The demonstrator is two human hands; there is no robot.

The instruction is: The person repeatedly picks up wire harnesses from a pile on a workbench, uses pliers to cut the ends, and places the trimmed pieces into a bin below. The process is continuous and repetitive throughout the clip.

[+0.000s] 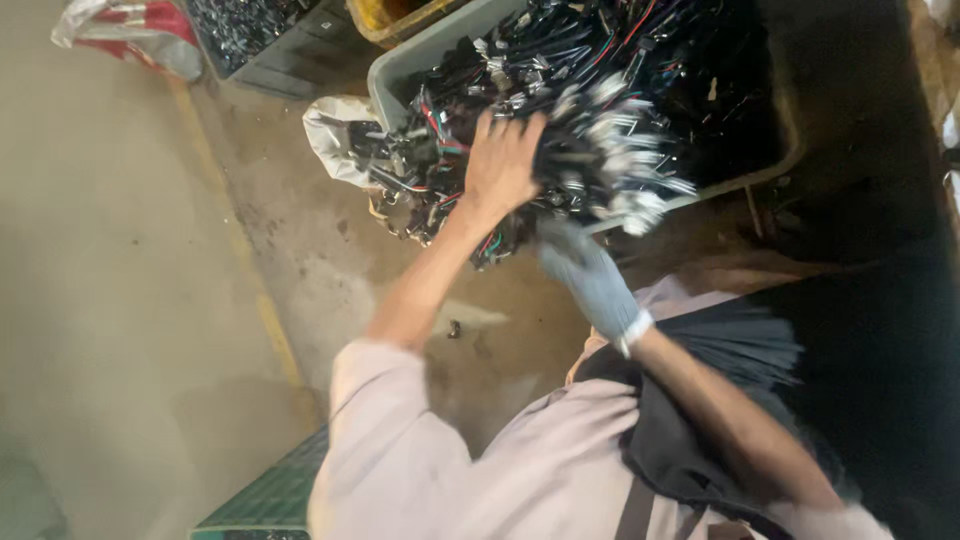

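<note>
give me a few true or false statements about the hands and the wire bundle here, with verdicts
1. The left hand is bare and presses on top of the wire bundle. True.
2. The right hand is bare. False: it wears a light grey glove and reaches under the bundle.
3. The bundle is at a grey plastic bin full of similar wiring. True.
4. The wires are all white. False: they are mostly black, with some red and green strands and pale connectors.
5. A green grid-topped crate sits on the floor at the lower edge of the view. True.
</note>
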